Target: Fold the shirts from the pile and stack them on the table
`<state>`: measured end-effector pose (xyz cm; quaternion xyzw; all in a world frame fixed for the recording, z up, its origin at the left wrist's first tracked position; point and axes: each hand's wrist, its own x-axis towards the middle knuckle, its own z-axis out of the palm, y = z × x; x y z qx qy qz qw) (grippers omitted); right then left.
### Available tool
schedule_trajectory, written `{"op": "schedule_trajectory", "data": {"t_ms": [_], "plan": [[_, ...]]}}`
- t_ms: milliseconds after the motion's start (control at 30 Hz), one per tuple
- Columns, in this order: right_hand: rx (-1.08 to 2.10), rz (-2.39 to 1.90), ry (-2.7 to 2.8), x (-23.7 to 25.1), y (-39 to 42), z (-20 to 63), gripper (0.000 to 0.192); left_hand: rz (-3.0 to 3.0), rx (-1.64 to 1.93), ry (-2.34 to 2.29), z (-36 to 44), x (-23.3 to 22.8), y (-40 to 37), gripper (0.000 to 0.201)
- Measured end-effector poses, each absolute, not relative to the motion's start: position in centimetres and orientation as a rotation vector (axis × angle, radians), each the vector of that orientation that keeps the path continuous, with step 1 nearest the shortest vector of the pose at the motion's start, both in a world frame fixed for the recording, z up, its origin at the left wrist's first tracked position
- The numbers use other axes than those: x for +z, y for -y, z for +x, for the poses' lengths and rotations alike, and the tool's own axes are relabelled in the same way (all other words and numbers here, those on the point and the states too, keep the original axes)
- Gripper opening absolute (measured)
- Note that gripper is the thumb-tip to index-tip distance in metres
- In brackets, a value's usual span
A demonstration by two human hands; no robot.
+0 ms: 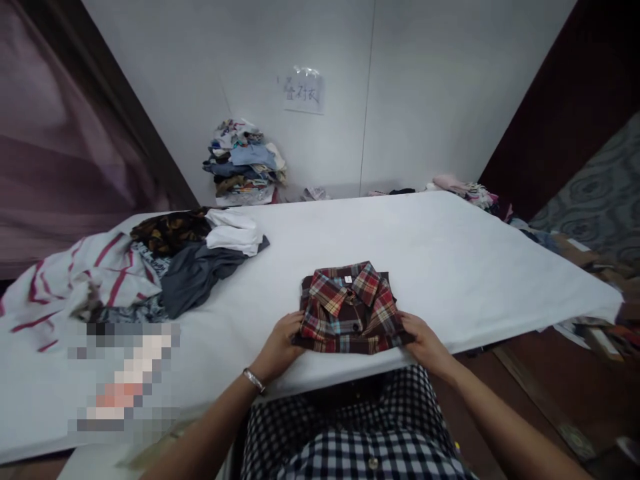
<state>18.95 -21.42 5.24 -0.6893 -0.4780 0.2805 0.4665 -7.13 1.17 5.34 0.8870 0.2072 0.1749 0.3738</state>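
A plaid shirt [350,313] in red, brown and cream lies folded into a compact rectangle near the front edge of the white-covered table [430,247]. Its collar points away from me, with a small white label inside the neck and a dark button below. My left hand [285,340], with a bracelet at the wrist, grips the shirt's left lower corner. On the opposite side my right hand [423,340] has hold of the right lower corner. The fingertips of both hands are partly hidden by the cloth.
Loose clothes lie at the table's left: a striped white garment [110,267], a dark grey one [200,277] and a folded white one [233,230]. A tall clothes stack [245,163] stands by the wall. More clothes [465,190] lie beyond the far right edge. A blurred patch covers the lower left.
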Motion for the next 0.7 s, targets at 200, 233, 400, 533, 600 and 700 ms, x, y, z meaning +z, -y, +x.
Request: {"op": "schedule_trajectory", "data": {"t_ms": [200, 233, 400, 533, 600, 700], "plan": [[0.975, -1.561, 0.921, 8.5, 22.1, 20.9, 0.065, 1.965, 0.246, -0.57, -7.3, 8.4, -1.9, 0.064], [0.96, -1.581, 0.825, 8.9, 21.6, 21.3, 0.065, 1.881, 0.245, -0.631, -7.0, 8.8, -2.2, 0.063], [0.824, -1.709, 0.561, 9.5, 16.7, 21.3, 0.061, 1.702, 0.296, -0.994, -2.6, 9.3, -3.4, 0.046], [0.747, -1.547, 0.634, 8.2, 14.3, 20.2, 0.056, 1.592, 0.481, -0.973, 0.2, 7.7, -2.8, 0.028], [0.68, -1.529, 0.64, 7.1, 14.6, 20.0, 0.058, 1.593, 0.576, -0.941, 0.3, 6.5, -2.3, 0.026], [0.639, -1.635, 0.675, 5.3, 15.5, 20.2, 0.057, 1.668, 0.549, -1.026, -0.4, 5.2, -2.2, 0.028]]}}
